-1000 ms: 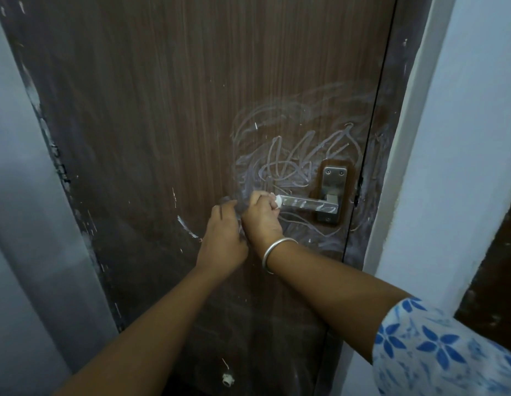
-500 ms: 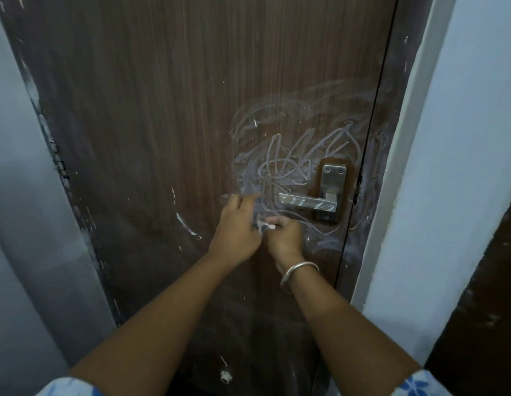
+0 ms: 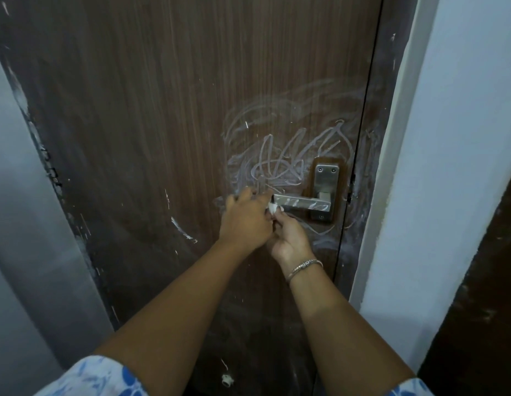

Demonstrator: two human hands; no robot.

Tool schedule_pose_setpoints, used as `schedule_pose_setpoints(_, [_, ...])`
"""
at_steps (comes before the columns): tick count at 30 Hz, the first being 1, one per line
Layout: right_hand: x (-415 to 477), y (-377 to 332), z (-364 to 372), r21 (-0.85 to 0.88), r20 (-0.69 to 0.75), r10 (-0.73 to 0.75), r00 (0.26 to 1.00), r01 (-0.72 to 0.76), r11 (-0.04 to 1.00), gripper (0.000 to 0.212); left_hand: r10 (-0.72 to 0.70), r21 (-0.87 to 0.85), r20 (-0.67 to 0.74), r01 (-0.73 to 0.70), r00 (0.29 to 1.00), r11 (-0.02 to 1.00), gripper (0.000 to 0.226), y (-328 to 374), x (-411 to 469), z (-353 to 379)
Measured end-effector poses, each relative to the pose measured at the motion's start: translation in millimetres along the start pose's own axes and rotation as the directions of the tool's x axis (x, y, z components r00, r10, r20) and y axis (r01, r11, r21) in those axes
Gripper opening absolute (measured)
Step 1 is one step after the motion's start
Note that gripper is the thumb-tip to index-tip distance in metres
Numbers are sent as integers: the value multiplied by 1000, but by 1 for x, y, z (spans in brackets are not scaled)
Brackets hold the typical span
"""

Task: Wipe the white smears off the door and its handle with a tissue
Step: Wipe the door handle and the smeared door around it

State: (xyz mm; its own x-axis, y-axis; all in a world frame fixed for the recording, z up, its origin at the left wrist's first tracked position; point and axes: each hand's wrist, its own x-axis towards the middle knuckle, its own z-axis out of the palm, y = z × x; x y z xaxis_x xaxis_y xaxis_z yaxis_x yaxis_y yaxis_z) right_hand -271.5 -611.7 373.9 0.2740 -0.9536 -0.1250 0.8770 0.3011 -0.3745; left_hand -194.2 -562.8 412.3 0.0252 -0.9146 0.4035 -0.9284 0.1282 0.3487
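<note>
Two bare forearms with short patterned sleeves and one bangle

Both forearms are bare from the hands to near the elbows. The left sleeve (image 3: pixel 97 377), at the near left corner, is white cloth printed with blue flower shapes; only a small corner of the right sleeve (image 3: pixel 407 389) shows at the near right edge, with the same white and blue print. The right wrist wears a thin silver-coloured bangle (image 3: pixel 304 267) with a ridged, patterned middle section. The left wrist is bare, as are the fingers that show

Single head view, close, facing forward-down at door (image 3: pixel 162 138), handle (image 3: pixel 300 202) right of centre.
</note>
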Motion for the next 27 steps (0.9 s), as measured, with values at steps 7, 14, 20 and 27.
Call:
schedule_pose_setpoints(7, [-8, -3, -6, 26, -28, 22, 999, -21, 999, 14, -22, 54, 43, 20, 999, 998, 48, 13, 7, -9])
schedule_pose_setpoints(14, [-5, 4, 4, 3, -20, -33, 999, 33, 999, 17, 5, -83, 83, 2, 997, 997, 53, 3, 10, -9])
schedule_pose_setpoints(20, [-11, -2, -8, 99, -15, -70, 997, 72, 992, 18, -5, -145, 94, 18, 996, 989, 58, 1, 10, -13])
schedule_pose_setpoints(27, [-9, -5, -2, -35, -14, -53, 999, 52, 998, 18, -9, -118, 74, 18, 997, 993, 52, 8, 10, -12])
